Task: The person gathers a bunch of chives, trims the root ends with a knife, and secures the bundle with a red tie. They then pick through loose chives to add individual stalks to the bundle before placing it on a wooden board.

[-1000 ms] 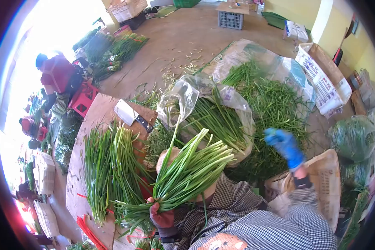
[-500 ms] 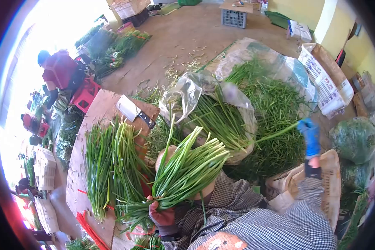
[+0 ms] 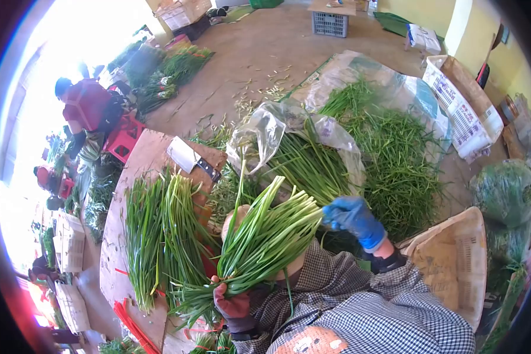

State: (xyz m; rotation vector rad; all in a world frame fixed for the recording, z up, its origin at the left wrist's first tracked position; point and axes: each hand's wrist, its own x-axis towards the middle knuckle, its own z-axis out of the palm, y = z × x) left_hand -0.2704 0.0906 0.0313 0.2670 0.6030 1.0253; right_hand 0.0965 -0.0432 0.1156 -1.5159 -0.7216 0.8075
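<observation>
Green stalks [image 3: 271,242], one loosely fanned bunch, lie across the wearer's lap and reach up and to the right from the left grip [image 3: 233,304], a gloved hand clenched round them near their leafy end. Their long axis runs slantwise: leaf tips trail past that hand towards the lower left and the edge of the table [image 3: 141,156], while the pale cut ends fan out at the upper right. The right grip [image 3: 354,221], in a blue glove, is the nearer one to those pale ends — its fingertips come in from the right, right beside or against them; whether they pinch a stalk or are released, I cannot tell. Counted out, there is one bunch in hand, two heaps of stalks [image 3: 165,236] side by side on the table, one cleaver [image 3: 184,154] beyond them, one open plastic bag [image 3: 265,138] with more stalks inside, and one big loose pile [image 3: 401,147] on a sheet [image 3: 389,76] to the right of the bag. One pale basket [image 3: 475,265] stands by the right elbow, one white crate [image 3: 457,115] farther off — and at least one other person [image 3: 88,106] sits beyond the table.
</observation>
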